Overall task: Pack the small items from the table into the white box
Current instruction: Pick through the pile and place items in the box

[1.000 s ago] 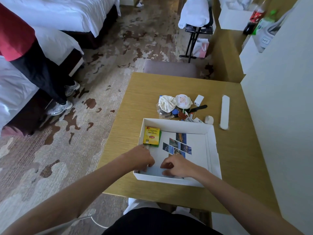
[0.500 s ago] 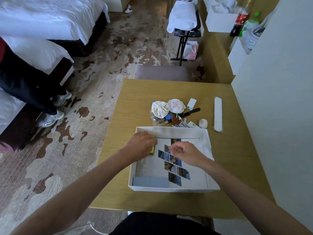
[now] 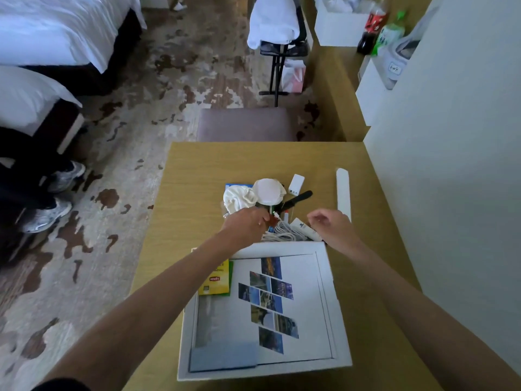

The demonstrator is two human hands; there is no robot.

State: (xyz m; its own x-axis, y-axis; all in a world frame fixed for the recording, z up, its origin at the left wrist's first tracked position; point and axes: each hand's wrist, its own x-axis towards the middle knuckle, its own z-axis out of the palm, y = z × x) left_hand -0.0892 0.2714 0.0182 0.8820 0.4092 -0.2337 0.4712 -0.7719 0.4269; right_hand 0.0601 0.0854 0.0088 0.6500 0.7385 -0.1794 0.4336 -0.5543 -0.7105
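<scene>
The white box (image 3: 334, 280) lies open on the table's near side. Inside it are a yellow tea packet (image 3: 216, 282) and a white booklet with photo tiles (image 3: 296, 277). Behind the box is a pile of small items: a white cloth (image 3: 239, 198), a round white pouch (image 3: 267, 190), a white charger (image 3: 296, 184), a black comb (image 3: 299, 196), a coiled white cable (image 3: 284, 235) and a white tube (image 3: 306, 228). My left hand (image 3: 247, 224) reaches over the box's far wall into the pile and pinches a small brown item (image 3: 273, 221). Over the tube hovers my right hand (image 3: 330, 224), loosely curled and holding nothing.
A long white case (image 3: 343, 190) lies at the table's right, near the white wall (image 3: 451, 165). A padded stool (image 3: 245, 124) stands against the wooden table's (image 3: 197, 170) far edge. A person's sneakers (image 3: 46, 214) are on the carpet at left, beside the beds.
Both hands have left the inside of the box and moved forward to the pile behind it. The left hand has let go of the tea packet, which now lies in the box.
</scene>
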